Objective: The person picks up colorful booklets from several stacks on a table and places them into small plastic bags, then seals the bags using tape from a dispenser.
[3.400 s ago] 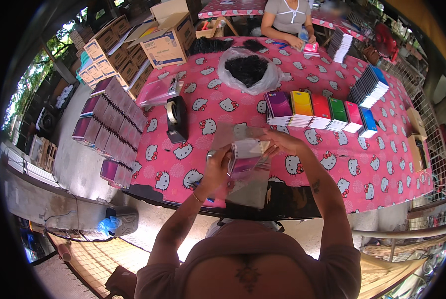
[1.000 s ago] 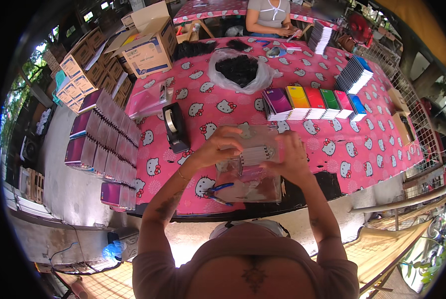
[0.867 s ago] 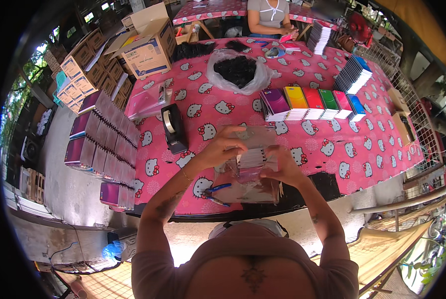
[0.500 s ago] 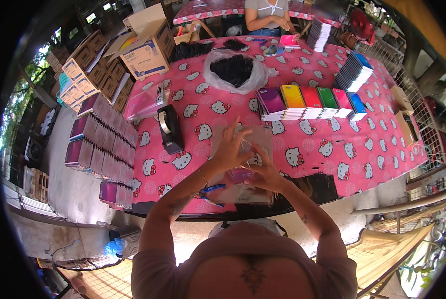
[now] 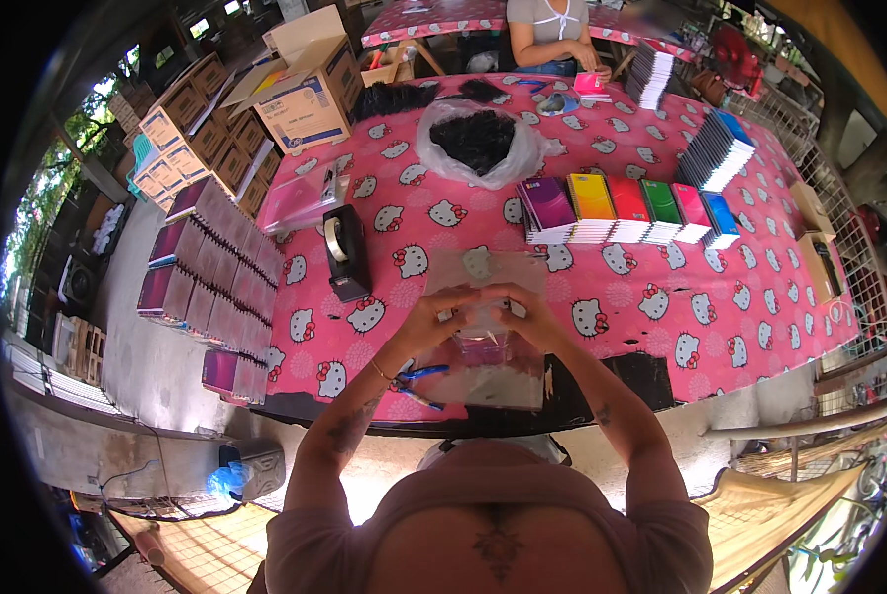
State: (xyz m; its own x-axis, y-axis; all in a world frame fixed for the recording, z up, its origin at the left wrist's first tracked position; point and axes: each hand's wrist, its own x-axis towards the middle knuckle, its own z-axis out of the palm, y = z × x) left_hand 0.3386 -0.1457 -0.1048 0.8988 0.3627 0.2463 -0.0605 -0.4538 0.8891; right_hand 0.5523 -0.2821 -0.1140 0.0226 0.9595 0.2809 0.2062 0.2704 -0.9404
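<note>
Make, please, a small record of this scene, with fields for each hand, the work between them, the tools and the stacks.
Left hand: curled at the notebook's left side; grip unclear
Right hand: curled at its right side; grip unclear
Between hands: that notebook, purplish, partly hidden, over a greyish sheet
Tools: blue-handled pliers, left of the sheet; black tape dispenser, farther forward
Stacks: purple notebooks at left; six-colour row at right
Far side: co-worker
</note>
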